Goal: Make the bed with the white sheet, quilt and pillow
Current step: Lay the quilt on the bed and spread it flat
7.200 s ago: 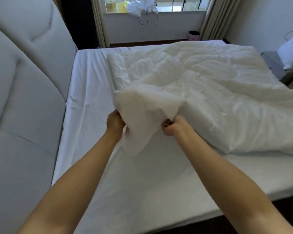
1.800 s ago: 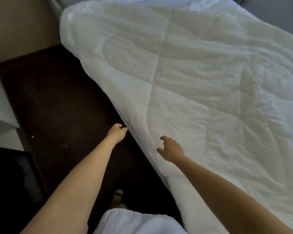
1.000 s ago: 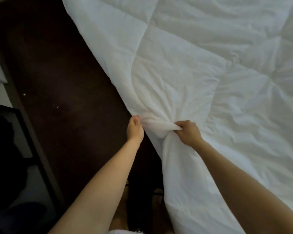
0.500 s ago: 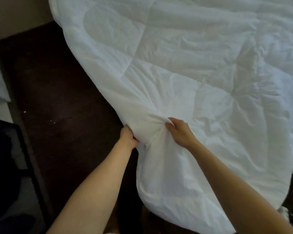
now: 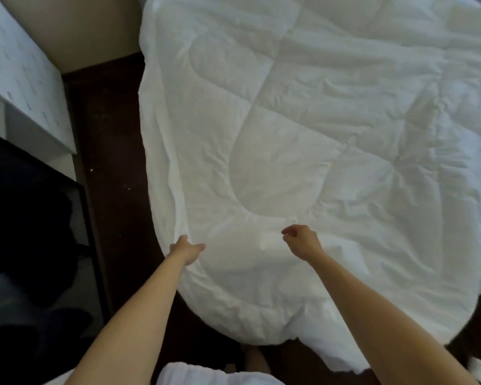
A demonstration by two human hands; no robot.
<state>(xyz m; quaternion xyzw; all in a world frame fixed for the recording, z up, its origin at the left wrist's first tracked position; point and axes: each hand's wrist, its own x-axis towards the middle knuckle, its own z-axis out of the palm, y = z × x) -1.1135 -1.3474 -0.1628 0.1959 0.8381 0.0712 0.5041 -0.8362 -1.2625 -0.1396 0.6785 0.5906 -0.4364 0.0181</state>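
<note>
Spread across the bed: the white quilt [image 5: 303, 151], its stitched panels showing, one corner draped past the bed's near corner and hanging toward the dark floor [image 5: 111, 151]. Creased toward the right, smoother along the left edge. No sheet visible from here, hidden beneath the quilt if already laid. No pillow anywhere in view.

Left hand [image 5: 186, 250] resting at the quilt's left edge, fingers loosely spread on the cloth, not clamped on it as far as can be told. Right hand [image 5: 301, 241] hovering just above the quilt near the hanging corner, fingers curled but holding nothing. Hands well apart from each other.

Judged from how things lie: quilt laid out and roughly squared, so likely past the midpoint of the job. Left to do, probably: smoothing the wrinkles on the right side, evening the overhang at the corner, then placing the pillow at the head.

Containers: a white box-like piece of furniture [image 5: 22, 79] at the upper left beside the bed, closed on the sides shown, contents unseen. Below it a dark-framed unit [image 5: 75, 245] holding dark shapes too dim to name.
</note>
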